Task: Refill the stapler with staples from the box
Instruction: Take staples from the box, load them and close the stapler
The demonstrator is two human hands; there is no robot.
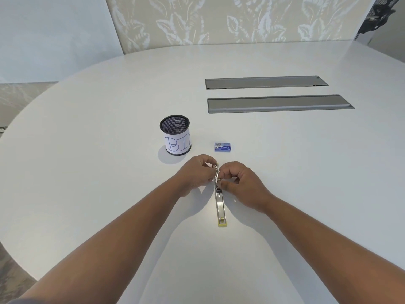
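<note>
Stapler (219, 200) lies opened flat on the table (109, 172); my left hand (195, 175) and right hand (237, 183) both pinch its far end. Staple box (223, 147) sits closed just beyond. Step: opening magazine, I judge. Next: fetch staples.

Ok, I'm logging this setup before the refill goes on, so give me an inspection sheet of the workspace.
Surface: white round table, two grey hatches set in it.
Job's things: stapler opened out flat; staple box behind it, closed.
Clutter: mesh cup labelled BIN.
Hands: left hand and right hand both pinch the stapler's far end.
Cables: nothing seen.
Surroundings: leaf-patterned wall.
</note>
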